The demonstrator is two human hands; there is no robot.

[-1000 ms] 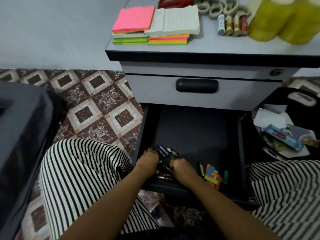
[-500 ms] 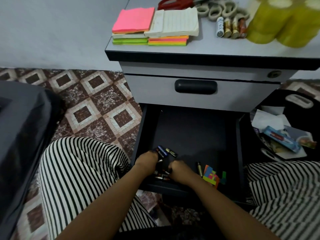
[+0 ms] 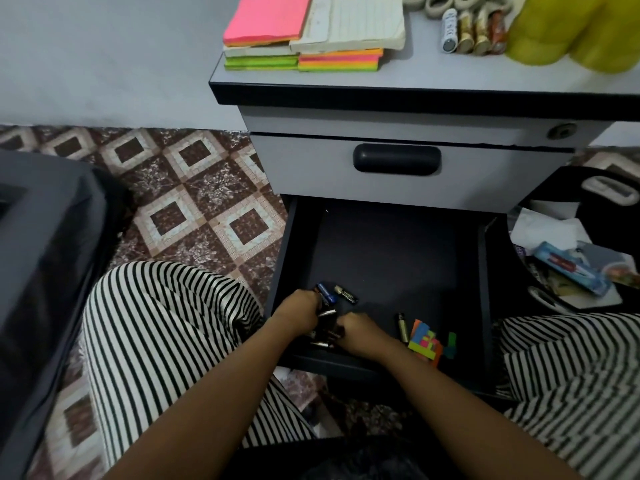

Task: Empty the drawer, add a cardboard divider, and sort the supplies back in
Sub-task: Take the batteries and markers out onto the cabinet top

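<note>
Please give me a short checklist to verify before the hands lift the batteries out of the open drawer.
1. Drawer pulled open enough to reach in: ok.
2. Both hands on the battery pile: ok; left hand and right hand are gathering batteries at the front.
3. Secure grip on all batteries: cannot tell; fingers hide them.
4. No loose batteries left behind: not ok; a blue battery and another battery lie apart.
5. Free space on the cabinet top: ok.
6. Drawer emptied: not ok; coloured paper pieces remain.
</note>
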